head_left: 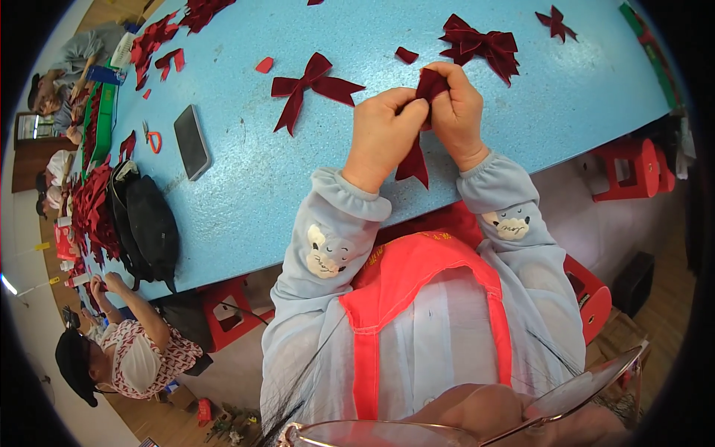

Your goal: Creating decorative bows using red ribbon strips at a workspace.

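Some lettering [445, 238] marks my apron [406, 283] below my left grip [387, 132] and right grip [457, 113], both pinching one ribbon [414, 165]; one bow [314, 83] lies leftward.

Single head-worn fisheye view, facing downward, left hand [378, 132] and right hand [458, 115] near, blue table [242, 212] below and beyond

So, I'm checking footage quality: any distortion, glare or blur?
Head view: fisheye distortion, dark curved borders; head view: glare, a light at far left burns white; head view: little blur, left hand, right hand and held red ribbon fairly sharp.
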`<state>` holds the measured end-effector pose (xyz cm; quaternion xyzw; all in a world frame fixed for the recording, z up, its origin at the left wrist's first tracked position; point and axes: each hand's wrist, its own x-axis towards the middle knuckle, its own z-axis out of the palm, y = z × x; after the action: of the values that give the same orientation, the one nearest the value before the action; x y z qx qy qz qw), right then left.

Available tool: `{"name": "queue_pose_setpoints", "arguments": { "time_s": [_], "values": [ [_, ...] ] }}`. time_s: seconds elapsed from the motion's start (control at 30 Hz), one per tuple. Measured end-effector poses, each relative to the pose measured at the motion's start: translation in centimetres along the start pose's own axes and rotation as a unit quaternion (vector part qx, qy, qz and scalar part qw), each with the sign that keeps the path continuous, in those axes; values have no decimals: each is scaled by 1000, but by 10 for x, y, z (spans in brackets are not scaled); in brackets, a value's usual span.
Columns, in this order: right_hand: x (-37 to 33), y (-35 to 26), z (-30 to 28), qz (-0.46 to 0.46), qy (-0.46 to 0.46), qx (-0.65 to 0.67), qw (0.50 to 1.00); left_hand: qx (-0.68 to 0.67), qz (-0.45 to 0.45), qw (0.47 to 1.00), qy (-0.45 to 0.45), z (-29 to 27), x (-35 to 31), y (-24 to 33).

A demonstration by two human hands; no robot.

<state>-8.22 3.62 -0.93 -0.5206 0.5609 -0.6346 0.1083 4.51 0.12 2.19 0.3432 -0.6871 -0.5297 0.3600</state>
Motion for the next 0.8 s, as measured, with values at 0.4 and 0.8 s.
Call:
{"name": "queue_pose_setpoints", "arguments": {
  "time_s": [0.4,0.8],
  "values": [
    [4,0,1,-196,-136,-146,960,-100,-162,976,-105,-25,5,-4],
    [-1,11,9,-87,-68,-31,993,-153,-144,974,-83,-21,1,-15]
  ]
}}
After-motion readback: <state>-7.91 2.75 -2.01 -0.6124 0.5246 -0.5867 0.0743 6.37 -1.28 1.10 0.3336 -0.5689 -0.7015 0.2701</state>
